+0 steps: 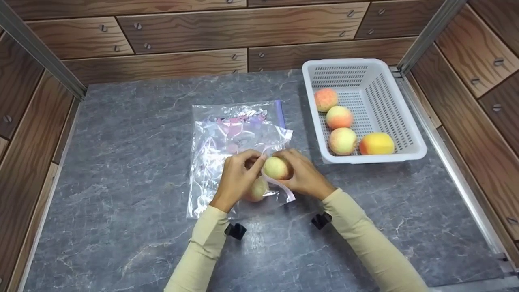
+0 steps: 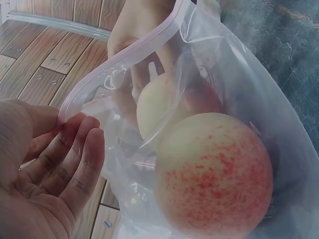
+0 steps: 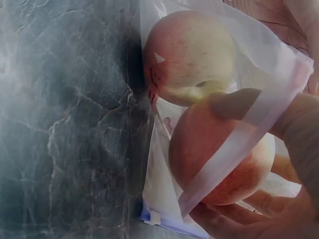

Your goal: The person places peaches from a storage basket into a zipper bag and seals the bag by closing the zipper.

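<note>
In the head view my left hand (image 1: 237, 178) pinches the pale pink rim of a clear zip bag (image 2: 279, 104), thumb against fingers. The bag's mouth faces right and stands open. My right hand (image 1: 306, 175) grips a yellow-red peach (image 1: 276, 168) at that mouth; in the right wrist view the rim strip crosses in front of this peach (image 3: 214, 149). Another peach (image 2: 214, 174) lies inside the bag, touching or close to the held one. Clear plastic with a purple zip strip (image 1: 280, 114) and pink print spreads flat on the table beyond my hands.
A white perforated basket (image 1: 375, 159) stands to the right on the grey marbled table (image 1: 129, 162). Inside it are several fruits: peaches (image 1: 339, 117) and a yellow-orange fruit (image 1: 377, 144). Wood-patterned panels (image 1: 182, 32) wall the back and sides.
</note>
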### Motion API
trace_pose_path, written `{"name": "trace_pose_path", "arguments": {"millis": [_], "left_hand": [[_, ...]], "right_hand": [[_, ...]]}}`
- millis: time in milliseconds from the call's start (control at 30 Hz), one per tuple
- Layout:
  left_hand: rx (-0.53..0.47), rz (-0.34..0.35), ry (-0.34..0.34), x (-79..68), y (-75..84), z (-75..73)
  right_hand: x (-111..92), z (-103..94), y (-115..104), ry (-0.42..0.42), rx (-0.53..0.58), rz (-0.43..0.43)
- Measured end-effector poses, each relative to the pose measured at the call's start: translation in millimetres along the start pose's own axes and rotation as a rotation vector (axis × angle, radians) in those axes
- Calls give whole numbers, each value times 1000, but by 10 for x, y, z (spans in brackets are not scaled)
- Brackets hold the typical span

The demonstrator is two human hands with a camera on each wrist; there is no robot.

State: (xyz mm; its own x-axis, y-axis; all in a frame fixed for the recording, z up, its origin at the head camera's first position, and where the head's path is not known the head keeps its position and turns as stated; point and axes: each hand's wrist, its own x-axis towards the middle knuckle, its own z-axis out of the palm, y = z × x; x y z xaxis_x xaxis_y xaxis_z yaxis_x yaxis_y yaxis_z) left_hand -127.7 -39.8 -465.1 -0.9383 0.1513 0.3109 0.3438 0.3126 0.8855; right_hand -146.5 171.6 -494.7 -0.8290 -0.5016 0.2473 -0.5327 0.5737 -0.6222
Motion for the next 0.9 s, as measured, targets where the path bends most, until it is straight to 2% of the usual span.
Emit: {"name": "trace_pose_path", "arguments": {"millis": [133, 467, 900], "left_hand": [[-5, 1, -1, 10, -7, 10], [7, -14, -6, 7, -10, 9], [5, -17, -14, 16, -15, 10]], "right_hand": [[20, -2, -16, -33, -19, -22], [73, -7, -40, -122, -9, -17], [117, 24, -41, -146, -34, -50]]}}
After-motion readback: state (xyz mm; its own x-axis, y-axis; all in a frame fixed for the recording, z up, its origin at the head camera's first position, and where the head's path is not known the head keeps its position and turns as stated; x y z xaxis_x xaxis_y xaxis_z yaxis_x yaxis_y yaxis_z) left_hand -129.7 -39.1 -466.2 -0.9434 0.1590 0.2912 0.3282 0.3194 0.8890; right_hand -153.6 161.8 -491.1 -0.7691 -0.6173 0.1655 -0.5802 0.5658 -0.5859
